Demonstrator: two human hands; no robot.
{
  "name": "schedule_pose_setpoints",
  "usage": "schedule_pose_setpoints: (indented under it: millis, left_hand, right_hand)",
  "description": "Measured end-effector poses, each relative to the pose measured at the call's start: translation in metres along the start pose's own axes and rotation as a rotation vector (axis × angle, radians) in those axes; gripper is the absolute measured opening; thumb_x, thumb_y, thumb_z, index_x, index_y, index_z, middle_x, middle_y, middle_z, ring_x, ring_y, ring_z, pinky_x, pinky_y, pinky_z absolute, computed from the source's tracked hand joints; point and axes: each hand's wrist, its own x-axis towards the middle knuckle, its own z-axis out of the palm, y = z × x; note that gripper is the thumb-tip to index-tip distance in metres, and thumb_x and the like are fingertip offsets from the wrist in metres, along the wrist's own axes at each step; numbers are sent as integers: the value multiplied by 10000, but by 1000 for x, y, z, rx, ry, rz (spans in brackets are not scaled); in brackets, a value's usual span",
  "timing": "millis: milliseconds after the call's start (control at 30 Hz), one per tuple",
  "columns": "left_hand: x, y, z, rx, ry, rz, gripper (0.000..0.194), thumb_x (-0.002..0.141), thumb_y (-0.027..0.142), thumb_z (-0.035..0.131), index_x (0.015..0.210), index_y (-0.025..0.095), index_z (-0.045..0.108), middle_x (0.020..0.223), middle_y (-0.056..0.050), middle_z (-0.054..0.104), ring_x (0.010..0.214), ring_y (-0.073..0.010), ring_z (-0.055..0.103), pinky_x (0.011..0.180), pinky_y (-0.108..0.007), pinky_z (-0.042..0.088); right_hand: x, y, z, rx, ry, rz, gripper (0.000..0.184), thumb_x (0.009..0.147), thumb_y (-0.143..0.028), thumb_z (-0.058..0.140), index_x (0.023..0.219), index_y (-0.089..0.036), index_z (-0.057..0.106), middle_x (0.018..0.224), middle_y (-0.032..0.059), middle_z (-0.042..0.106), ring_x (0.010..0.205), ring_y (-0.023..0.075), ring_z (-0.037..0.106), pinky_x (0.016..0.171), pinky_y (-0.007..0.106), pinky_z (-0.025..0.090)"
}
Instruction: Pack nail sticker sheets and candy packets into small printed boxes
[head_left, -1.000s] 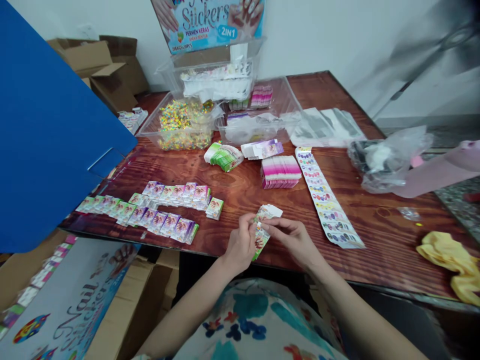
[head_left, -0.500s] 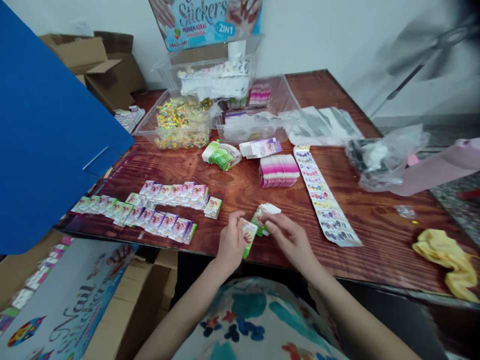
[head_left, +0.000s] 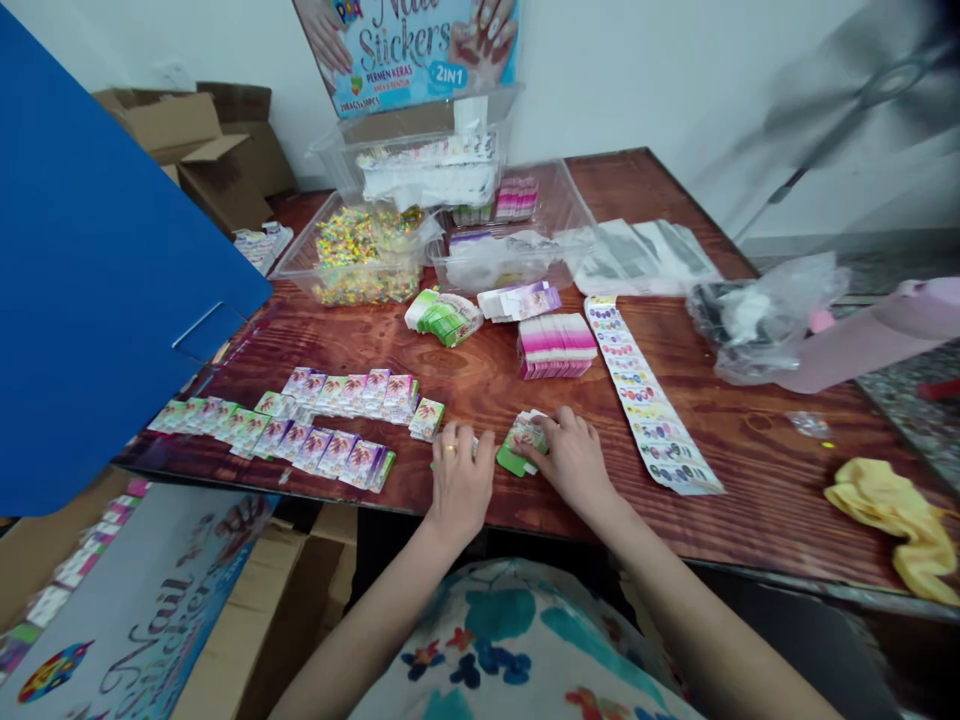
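Three bins (head_left: pixel 300 252) hold yellow pieces (head_left: pixel 349 240), white strips (head_left: pixel 427 185), pink packets (head_left: pixel 517 198); right hand (head_left: pixel 576 462) pinches green packets (head_left: pixel 517 445), left hand (head_left: pixel 461 485), grip hidden.

Even, slightly dim light casts soft shadows, and the fan (head_left: pixel 892 82) (upper right) is blurred.

The wooden table (head_left: pixel 780 480) is showing dark, streaked grain under a glossy finish, while the small packets (head_left: pixel 330 450) at near left are appearing as smooth printed card with slight sheen. At left, a blue panel (head_left: pixel 112 280) is looking smooth and matt, and a far tub (head_left: pixel 296 262) is reading as clear, shiny plastic. At right, a bottle (head_left: pixel 870 340) is presenting smooth pink plastic, a bag (head_left: pixel 817 285) is showing thin, crinkled film, and a yellow cloth (head_left: pixel 885 500) is looking matt and wrinkled.
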Motion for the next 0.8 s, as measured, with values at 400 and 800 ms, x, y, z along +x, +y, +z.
schedule_pose_setpoints:
  millis: [400, 800]
  left_hand:
    - [35, 25, -12, -444, -267, -106, 175, 856, 264, 620, 985, 155, 573, 987, -88, 582, 1033, -269, 526, 893, -440, 458]
    - [42, 35, -35, -552, -446, -222, 257, 810, 86, 510, 1043, 178, 455, 959, -102, 619, 882, -248, 639, 753, -364, 484]
  right_hand:
    - [2, 12, -18, 710, 109, -65, 153, 816, -310, 663, 721, -190, 669, 724, 19, 553, 641, 158, 556, 610, 284, 444]
    - [-21, -3, -50, 975, 236, -181, 236, 782, -413, 712, 720, -200, 630, 749, 16, 543, 709, 159, 529, 668, 291, 453]
